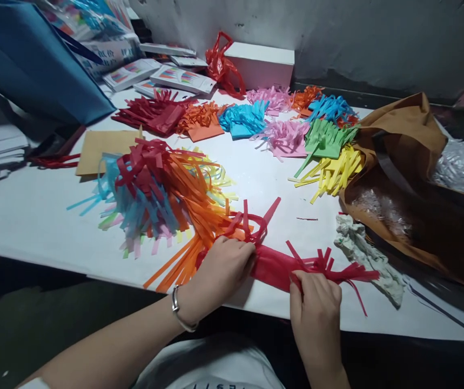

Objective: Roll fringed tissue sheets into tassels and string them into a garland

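Lower centre: left hand [228,263] and right hand [316,294] grip a red fringed tissue-paper strip [274,269], left fingertips hidden, probably pinching. Fringes cut, middle flat; multicoloured fringed-paper bundles [248,118], upper centre, look unopened.

Single view: head-worn camera, wearer's own viewpoint, looking forward and down over the white shirt [215,359] at the bottom edge. Left hand [226,267] and right hand [316,302] fall in the lower frame, close to the lens. The white tabletop [264,178] crosses mid-frame, near edge sloping down rightward; grey wall [349,38] behind fills the upper right, farthest off.
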Demonstrator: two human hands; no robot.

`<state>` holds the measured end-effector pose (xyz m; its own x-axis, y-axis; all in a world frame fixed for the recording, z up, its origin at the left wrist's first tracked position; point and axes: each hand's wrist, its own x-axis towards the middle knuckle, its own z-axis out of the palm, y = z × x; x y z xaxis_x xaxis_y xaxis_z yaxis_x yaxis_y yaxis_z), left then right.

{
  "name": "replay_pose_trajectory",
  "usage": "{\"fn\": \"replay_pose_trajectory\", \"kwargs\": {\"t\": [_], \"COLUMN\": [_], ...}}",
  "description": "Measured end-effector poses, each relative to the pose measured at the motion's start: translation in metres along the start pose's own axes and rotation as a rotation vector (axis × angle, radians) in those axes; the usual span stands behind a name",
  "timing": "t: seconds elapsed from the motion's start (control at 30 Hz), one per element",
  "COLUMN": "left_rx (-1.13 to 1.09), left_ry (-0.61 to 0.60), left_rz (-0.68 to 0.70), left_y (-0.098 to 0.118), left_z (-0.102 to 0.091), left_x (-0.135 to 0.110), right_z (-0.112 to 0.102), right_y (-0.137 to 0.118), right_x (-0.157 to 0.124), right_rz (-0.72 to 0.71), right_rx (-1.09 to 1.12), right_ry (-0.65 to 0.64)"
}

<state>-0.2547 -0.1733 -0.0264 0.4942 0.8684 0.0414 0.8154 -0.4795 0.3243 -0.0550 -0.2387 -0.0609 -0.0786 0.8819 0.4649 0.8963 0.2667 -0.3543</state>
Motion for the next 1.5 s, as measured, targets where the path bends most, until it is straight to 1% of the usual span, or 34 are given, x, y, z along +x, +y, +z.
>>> {"fn": "replay_pose_trajectory", "kwargs": {"t": [0.07,0.13,0.17,0.23,0.27,0.3,0.33,0.4,0.43,0.47,0.5,0.53,0.6,0.63,0.67,0.73,0.77,0.83,0.9,0.97,1.03,1.13,1.23,1.33,1.4,1.47,1.5], "left_rx": [0.062,0.091,0.099,0.107,0.108,0.109,0.11,0.113,0.115,0.116,0.116,0.113,0.092,0.079,0.068,0.051,0.045,0.024,-0.017,-0.065,-0.101,-0.145,-0.172,-0.09,0.005,0.081,0.104], "left_ry": [-0.041,-0.079,-0.095,-0.124,-0.133,-0.138,-0.141,-0.143,-0.145,-0.138,-0.107,-0.05,0.103,0.168,0.208,0.213,0.2,0.179,0.16,0.139,0.123,0.118,0.144,0.136,0.119,0.119,0.124], "left_rz": [-0.057,-0.089,-0.097,-0.104,-0.104,-0.105,-0.105,-0.101,-0.1,-0.102,-0.102,-0.093,-0.008,0.07,0.158,0.315,0.362,0.406,0.422,0.413,0.373,0.268,0.129,0.015,-0.022,-0.034,-0.031], "left_y": [0.002,0.003,0.004,0.004,0.004,0.004,0.004,0.003,0.002,0.001,0.001,0.0,0.0,0.001,0.001,0.0,0.0,-0.002,-0.005,-0.007,-0.009,-0.009,-0.006,-0.001,0.001,0.002,0.003], "left_z": [0.001,0.002,0.001,0.0,0.0,0.0,0.0,0.001,0.001,0.002,0.002,0.002,0.001,0.0,-0.001,-0.001,-0.001,0.002,0.004,0.006,0.007,0.006,0.006,0.007,0.01,0.013,0.014], "left_x": [0.01,0.016,0.017,0.018,0.018,0.018,0.019,0.019,0.019,0.019,0.018,0.016,0.011,0.008,0.004,-0.002,-0.005,-0.009,-0.013,-0.019,-0.025,-0.033,-0.032,-0.023,-0.017,-0.014,-0.013], "right_z": [0.004,0.003,0.001,-0.005,-0.008,-0.011,-0.012,-0.01,-0.007,-0.003,0.001,0.005,0.009,0.01,0.01,0.009,0.007,0.005,0.003,0.001,-0.003,-0.011,-0.012,-0.007,-0.006,-0.007,-0.008], "right_y": [0.001,0.003,0.003,0.0,-0.002,-0.006,-0.011,-0.019,-0.023,-0.025,-0.025,-0.025,-0.021,-0.019,-0.017,-0.016,-0.016,-0.018,-0.018,-0.014,-0.007,0.0,0.001,-0.002,-0.005,-0.009,-0.012], "right_x": [0.007,0.013,0.015,0.017,0.016,0.015,0.012,0.007,0.005,0.003,0.001,0.0,0.0,0.0,0.001,0.002,0.003,0.003,0.001,-0.001,-0.004,-0.006,-0.004,0.0,0.003,0.007,0.008], "right_rz": [0.032,0.062,0.075,0.077,0.039,-0.037,-0.132,-0.294,-0.333,-0.336,-0.315,-0.29,-0.262,-0.249,-0.234,-0.207,-0.197,-0.205,-0.243,-0.275,-0.276,-0.222,-0.138,-0.053,-0.009,0.021,0.01], "right_rx": [-0.069,-0.172,-0.236,-0.334,-0.327,-0.275,-0.198,-0.071,-0.05,-0.055,-0.072,-0.082,-0.066,-0.042,-0.007,0.087,0.126,0.146,0.101,0.06,0.063,0.076,0.028,-0.101,-0.197,-0.26,-0.257], "right_ry": [-0.021,-0.017,0.007,0.096,0.135,0.149,0.133,0.039,-0.008,-0.042,-0.055,-0.057,-0.04,-0.025,-0.009,0.014,0.012,-0.022,-0.06,-0.08,-0.091,-0.116,-0.118,-0.122,-0.109,-0.04,-0.002]}}
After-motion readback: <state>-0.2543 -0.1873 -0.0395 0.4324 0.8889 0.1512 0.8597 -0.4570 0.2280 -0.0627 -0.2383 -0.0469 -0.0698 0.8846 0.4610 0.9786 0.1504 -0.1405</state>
